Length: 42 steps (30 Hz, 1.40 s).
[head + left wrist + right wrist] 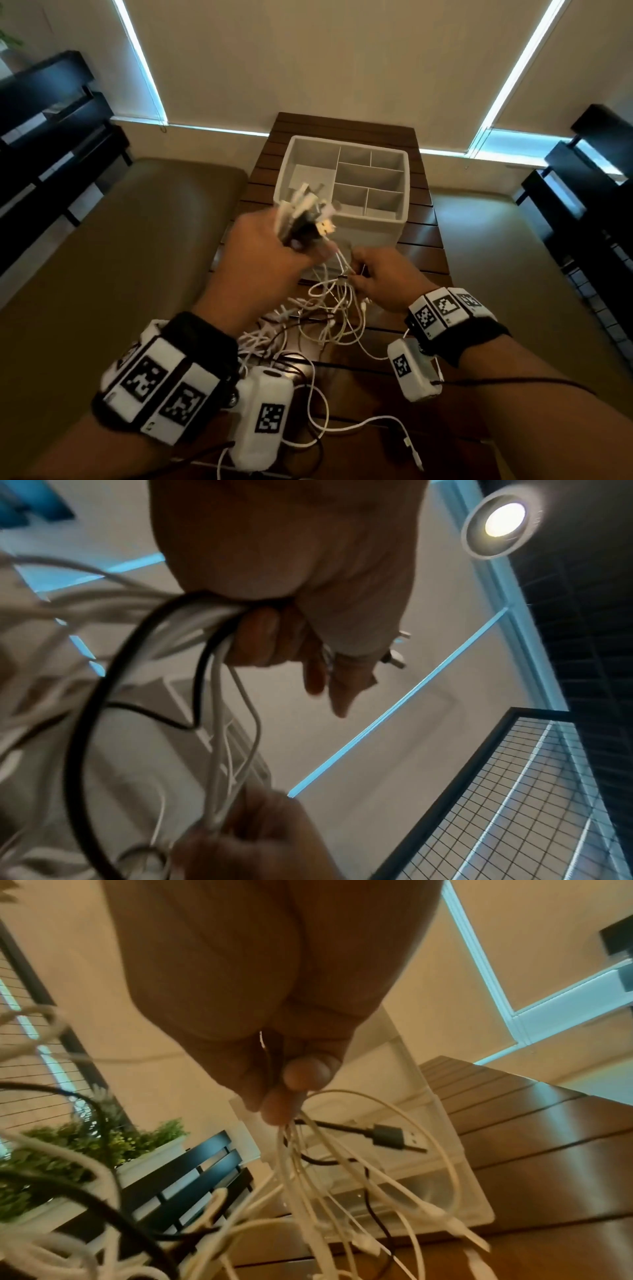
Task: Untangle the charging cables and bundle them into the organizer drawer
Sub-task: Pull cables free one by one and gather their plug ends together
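Note:
My left hand (274, 246) is raised in a fist around a bunch of white and black charging cables; their USB plugs (308, 212) stick up out of it. In the left wrist view the cables (212, 631) leave the fist (291, 631) and drop to my right hand (246, 840). My right hand (373, 274), lower and to the right, pinches several white strands (301, 1139) of the same bunch below the fist. The rest of the cables (308, 329) hang in a tangle onto the table. The white organizer (342, 219) with open compartments stands just behind both hands.
The dark slatted wooden table (421, 246) is narrow, with a tan cushioned bench (120, 240) at its left. Black shelving (51, 137) stands at both sides of the room. A loose white cable end (407, 442) trails near the table's front. A planter (85, 1150) shows at left.

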{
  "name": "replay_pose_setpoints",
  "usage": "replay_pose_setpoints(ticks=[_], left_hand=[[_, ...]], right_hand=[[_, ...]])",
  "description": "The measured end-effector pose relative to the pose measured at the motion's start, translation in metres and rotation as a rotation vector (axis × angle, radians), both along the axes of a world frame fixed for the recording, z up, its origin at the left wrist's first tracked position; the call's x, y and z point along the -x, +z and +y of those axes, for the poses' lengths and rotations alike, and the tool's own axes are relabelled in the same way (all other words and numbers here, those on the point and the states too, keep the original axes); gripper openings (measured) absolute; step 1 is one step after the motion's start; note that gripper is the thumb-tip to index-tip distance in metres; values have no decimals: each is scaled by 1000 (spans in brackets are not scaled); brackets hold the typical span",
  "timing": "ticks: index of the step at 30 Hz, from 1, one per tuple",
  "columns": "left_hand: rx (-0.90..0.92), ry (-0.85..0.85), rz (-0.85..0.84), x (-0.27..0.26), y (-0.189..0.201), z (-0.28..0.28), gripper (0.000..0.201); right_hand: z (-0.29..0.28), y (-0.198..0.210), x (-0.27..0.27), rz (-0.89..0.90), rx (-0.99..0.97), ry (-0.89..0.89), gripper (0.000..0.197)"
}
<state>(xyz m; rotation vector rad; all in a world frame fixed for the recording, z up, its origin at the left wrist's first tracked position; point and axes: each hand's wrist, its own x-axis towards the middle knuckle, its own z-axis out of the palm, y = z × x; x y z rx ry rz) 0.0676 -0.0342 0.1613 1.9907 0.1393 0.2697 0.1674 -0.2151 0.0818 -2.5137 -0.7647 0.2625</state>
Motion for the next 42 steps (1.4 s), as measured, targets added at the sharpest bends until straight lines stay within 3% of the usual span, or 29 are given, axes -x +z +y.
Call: replay_pose_setpoints(ticks=[3,8,11,15,18,23,25,28,32,36,39,42], left_hand=[[41,-126,62,-11,-19,-12,13],[-163,-200,204,-31,-54,-10,6],[-264,-200,254,-32,-57,-7,10],[-345,-189,196,-32,-40,-5,7],[-352,-131,122,-27,-17,4,9],[-345,62,-24,-20,27,31,12],[-414,89,-14,-21,36,44,15],[-492,97,48,-23,36,55,14],[-487,131,90,-17,29,53,13],[-185,3,53,-10,16,19,8],[-148,-125,117,-17,-6,-6,14],[-134,-95,171,-21,-17,-9,11]], right_hand=[[5,4,5,-27,3,96,9],[2,4,8,-43,-88,61,23],[1,4,13,-3,-131,59,19],[3,-4,13,77,11,64,11],[2,-11,7,149,-5,21,12],[-3,-22,1,167,117,-39,15],[-5,-24,0,197,-5,-122,16],[-5,-20,-2,331,-347,-268,13],[-11,-10,-6,214,-455,-332,11],[-2,6,-1,78,-315,-143,9],[10,23,5,-94,-290,-41,11],[13,32,6,-117,-328,-54,7]])
